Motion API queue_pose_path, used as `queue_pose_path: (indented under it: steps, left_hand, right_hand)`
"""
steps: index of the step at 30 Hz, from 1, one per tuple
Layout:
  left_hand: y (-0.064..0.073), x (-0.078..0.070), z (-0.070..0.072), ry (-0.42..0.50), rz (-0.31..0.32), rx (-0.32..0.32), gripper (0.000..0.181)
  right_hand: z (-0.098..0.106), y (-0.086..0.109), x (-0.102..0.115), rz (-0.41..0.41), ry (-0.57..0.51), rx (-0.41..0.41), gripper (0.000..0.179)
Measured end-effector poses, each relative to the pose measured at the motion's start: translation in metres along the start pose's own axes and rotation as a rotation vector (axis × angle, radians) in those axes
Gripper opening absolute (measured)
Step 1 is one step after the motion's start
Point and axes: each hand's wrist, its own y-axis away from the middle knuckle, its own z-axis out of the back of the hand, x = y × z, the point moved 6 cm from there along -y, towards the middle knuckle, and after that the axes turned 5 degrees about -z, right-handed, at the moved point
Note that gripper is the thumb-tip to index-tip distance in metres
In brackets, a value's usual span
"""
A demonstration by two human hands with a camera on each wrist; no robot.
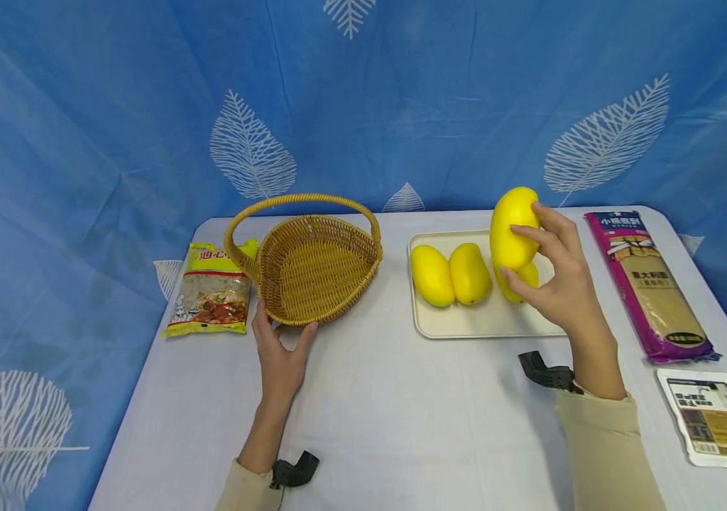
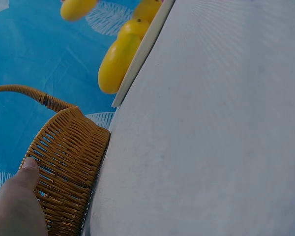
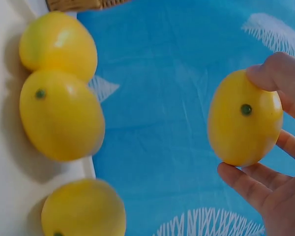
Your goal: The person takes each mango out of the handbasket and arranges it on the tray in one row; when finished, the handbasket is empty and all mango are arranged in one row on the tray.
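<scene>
A yellow mango (image 1: 512,228) is held up over the tray by my right hand (image 1: 558,273), pinched between thumb and fingers. In the right wrist view this mango (image 3: 243,118) shows its green stem spot toward the camera. Below it, the cream tray (image 1: 459,326) carries three more mangoes (image 1: 432,275), one partly hidden behind the raised one. My left hand (image 1: 282,358) holds the near rim of a brown wicker basket (image 1: 315,273), thumb on the outside of the weave. The basket's tall handle arches over it, and its woven bottom shows bare.
Left of the basket lies a yellow-topped pasta bag (image 1: 213,291), partly under the handle. On the right are a purple noodle pack (image 1: 654,287) and a white-edged packet (image 1: 715,419). A blue leaf-print cloth (image 1: 440,106) hangs behind the white table (image 1: 402,426).
</scene>
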Motion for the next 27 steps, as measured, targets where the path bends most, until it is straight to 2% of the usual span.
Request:
queue_pose_path:
  steps: [18,23,27]
  left_hand:
    - [0.000,0.000,0.001,-0.015,0.004,-0.001,0.097]
    - [0.000,0.001,0.000,-0.017,-0.013,-0.009,0.097]
    - [0.000,0.000,0.000,-0.018,-0.021,-0.009,0.098]
  right_hand:
    - [0.032,0.020,-0.066,-0.218,0.123,-0.030,0.063]
    - [0.034,0.027,-0.085,-0.297,0.139,0.014,0.060]
    - [0.034,0.033,-0.098,-0.369,0.154,0.086,0.058]
